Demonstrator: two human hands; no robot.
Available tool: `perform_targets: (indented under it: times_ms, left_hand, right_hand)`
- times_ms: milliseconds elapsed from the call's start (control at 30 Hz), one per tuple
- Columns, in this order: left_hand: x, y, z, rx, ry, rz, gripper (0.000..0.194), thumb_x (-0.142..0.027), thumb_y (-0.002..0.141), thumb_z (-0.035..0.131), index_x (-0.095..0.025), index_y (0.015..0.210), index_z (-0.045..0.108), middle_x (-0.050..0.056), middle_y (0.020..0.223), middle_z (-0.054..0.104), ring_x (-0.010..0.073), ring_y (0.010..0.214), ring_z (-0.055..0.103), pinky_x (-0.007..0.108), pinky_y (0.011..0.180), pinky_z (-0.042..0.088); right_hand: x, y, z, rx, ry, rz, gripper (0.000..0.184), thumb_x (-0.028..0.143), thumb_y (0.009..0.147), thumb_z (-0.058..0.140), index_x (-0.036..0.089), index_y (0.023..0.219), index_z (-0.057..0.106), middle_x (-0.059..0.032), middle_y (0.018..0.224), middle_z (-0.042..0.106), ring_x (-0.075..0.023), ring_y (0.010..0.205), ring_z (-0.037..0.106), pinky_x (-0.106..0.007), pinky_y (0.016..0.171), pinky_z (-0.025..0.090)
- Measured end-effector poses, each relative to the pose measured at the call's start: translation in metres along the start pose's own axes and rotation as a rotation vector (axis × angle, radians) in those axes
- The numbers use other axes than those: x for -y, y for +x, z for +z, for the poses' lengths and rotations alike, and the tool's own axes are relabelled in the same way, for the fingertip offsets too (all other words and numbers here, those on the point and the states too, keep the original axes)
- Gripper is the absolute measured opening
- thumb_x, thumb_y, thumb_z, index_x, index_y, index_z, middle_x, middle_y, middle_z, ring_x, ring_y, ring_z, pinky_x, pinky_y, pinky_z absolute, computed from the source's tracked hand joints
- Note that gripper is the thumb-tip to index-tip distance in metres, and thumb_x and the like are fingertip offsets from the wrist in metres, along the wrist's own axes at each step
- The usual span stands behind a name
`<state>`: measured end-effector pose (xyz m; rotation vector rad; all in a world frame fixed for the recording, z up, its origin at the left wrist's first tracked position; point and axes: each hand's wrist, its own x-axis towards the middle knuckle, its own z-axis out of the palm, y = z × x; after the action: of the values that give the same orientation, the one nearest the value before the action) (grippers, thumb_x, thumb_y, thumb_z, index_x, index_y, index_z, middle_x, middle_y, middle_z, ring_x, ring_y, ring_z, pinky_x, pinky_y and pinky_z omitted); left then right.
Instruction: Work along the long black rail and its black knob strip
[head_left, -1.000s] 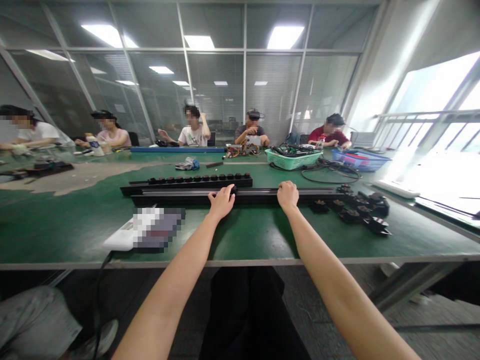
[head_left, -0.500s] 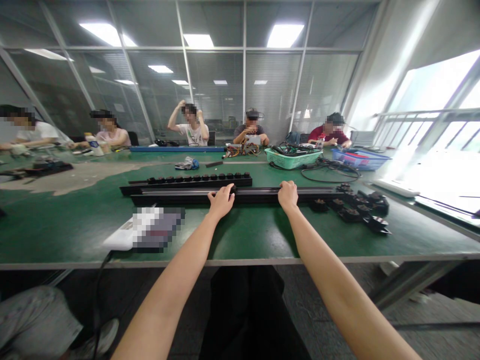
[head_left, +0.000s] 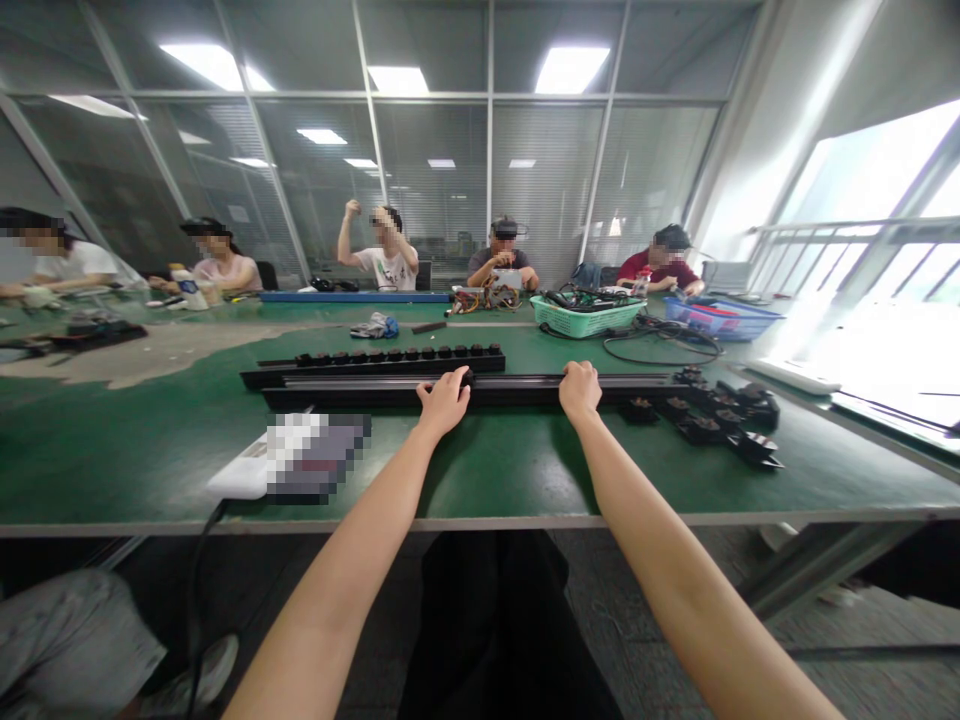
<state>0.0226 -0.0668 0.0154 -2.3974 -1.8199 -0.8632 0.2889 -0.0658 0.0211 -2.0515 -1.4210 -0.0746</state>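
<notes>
A person's left hand (head_left: 444, 400) and right hand (head_left: 580, 390) curled over the top edge of a long black metal rail (head_left: 360, 395), spread well apart along it, on a green tabletop (head_left: 112, 460) in a glass-walled workshop. Just behind the rail lay a black bar studded with a row of knobs (head_left: 397, 360); black connectors (head_left: 701, 431) clustered at its right end. A partly pixelated white box (head_left: 244, 482) sat near the left hand. Farther along the tabletop, a green plastic basket (head_left: 581, 318) held cables, and a co-worker in a white T-shirt (head_left: 386, 270) raised one arm.
</notes>
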Motion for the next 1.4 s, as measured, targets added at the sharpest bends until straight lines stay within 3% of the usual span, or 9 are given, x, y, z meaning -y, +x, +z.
perform_targets:
  times_ms: [867, 1133, 1267, 1400]
  left_hand:
    - [0.001, 0.001, 0.001, -0.008, -0.020, 0.010, 0.049, -0.028, 0.105, 0.040, -0.027, 0.153, 0.048, 0.011, 0.150, 0.063, 0.0254, 0.139, 0.056, 0.052, 0.120, 0.029]
    - [0.004, 0.001, 0.003, -0.022, -0.018, 0.018, 0.050, -0.029, 0.105, 0.040, -0.030, 0.154, 0.048, 0.011, 0.151, 0.062, 0.0260, 0.139, 0.055, 0.051, 0.118, 0.030]
    - [0.007, 0.002, 0.003, -0.026, -0.026, 0.017, 0.050, -0.030, 0.105, 0.040, -0.030, 0.154, 0.048, 0.011, 0.150, 0.063, 0.0261, 0.139, 0.055, 0.052, 0.118, 0.030]
    - [0.009, 0.003, 0.004, -0.018, -0.037, 0.015, 0.048, -0.030, 0.106, 0.040, -0.030, 0.153, 0.048, 0.011, 0.150, 0.063, 0.0260, 0.139, 0.056, 0.053, 0.118, 0.030]
  right_hand:
    - [-0.010, 0.007, 0.005, -0.023, -0.017, 0.010, 0.046, 0.006, 0.099, 0.036, 0.017, 0.124, 0.074, -0.0216, 0.133, 0.061, -0.0329, 0.126, 0.058, -0.043, 0.097, 0.051]
    - [-0.010, 0.012, -0.001, 0.027, -0.053, -0.022, 0.047, 0.005, 0.100, 0.035, 0.018, 0.122, 0.075, -0.0213, 0.127, 0.063, -0.0304, 0.117, 0.062, -0.038, 0.090, 0.051]
    - [-0.025, 0.023, -0.004, 0.071, -0.057, -0.111, 0.036, 0.012, 0.100, 0.046, 0.020, 0.113, 0.077, -0.0165, 0.123, 0.067, -0.0266, 0.107, 0.066, -0.035, 0.086, 0.050]
    - [-0.053, 0.042, -0.005, 0.097, -0.002, -0.349, 0.022, 0.019, 0.095, 0.061, 0.019, 0.107, 0.079, -0.0124, 0.113, 0.071, -0.0241, 0.105, 0.065, -0.032, 0.092, 0.049]
